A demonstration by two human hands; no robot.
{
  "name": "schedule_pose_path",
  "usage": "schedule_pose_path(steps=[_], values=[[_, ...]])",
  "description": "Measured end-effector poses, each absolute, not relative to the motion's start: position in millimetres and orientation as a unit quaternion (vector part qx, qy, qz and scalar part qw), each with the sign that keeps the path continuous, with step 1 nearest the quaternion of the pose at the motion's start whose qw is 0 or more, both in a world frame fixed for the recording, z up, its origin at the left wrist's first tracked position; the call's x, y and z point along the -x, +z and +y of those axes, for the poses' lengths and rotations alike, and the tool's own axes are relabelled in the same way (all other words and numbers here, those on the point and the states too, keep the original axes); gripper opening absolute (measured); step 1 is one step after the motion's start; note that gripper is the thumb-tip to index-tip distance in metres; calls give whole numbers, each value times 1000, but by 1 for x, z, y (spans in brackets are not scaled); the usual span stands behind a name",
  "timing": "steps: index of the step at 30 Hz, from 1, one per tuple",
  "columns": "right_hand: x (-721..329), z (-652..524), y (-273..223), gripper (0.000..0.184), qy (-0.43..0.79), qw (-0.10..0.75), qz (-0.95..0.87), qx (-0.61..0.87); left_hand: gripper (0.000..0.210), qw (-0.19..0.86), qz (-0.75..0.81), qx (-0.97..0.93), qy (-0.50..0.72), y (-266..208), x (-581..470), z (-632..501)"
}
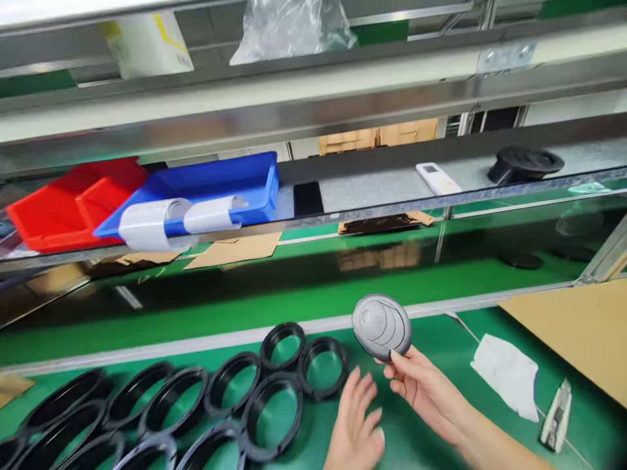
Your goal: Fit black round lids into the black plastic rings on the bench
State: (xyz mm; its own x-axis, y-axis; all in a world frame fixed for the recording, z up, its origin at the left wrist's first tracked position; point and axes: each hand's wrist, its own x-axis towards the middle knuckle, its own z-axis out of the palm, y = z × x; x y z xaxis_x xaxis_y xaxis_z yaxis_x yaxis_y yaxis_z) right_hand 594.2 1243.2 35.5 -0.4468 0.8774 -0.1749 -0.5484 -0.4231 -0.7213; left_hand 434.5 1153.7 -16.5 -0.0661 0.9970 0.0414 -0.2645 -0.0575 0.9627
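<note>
My right hand [425, 396] pinches a round grey cover [382, 326] at its lower edge, thumb in front. Curved lines and a small ribbed mark show on its face, which is tilted up toward me. My left hand [356, 427] is just below and left of the cover, with its fingers apart and nothing in them. Several black plastic rings [245, 418] lie on the green work surface to the left. The closest to my left hand is a small black ring [300, 373].
On the right lie a white face mask [509, 375], a utility knife [557, 418] and cardboard [578, 320]. The shelf above holds a red bin [73, 209], a blue bin [230, 176], a white handheld device [437, 178] and a black round part [525, 163].
</note>
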Motion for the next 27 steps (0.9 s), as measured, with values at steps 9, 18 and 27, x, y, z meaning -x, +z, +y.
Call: schedule_pose_path(steps=[9,18,27], values=[[-542,1092,6,46,865,281,-285,304,77,847,177,-174,471,-16,-412,1142],[-602,1113,45,25,161,436,-743,482,87,907,117,-118,387,-1,-423,1137],[-611,1131,15,34,139,358,-778,497,79,914,119,-112,370,0,-426,1135]])
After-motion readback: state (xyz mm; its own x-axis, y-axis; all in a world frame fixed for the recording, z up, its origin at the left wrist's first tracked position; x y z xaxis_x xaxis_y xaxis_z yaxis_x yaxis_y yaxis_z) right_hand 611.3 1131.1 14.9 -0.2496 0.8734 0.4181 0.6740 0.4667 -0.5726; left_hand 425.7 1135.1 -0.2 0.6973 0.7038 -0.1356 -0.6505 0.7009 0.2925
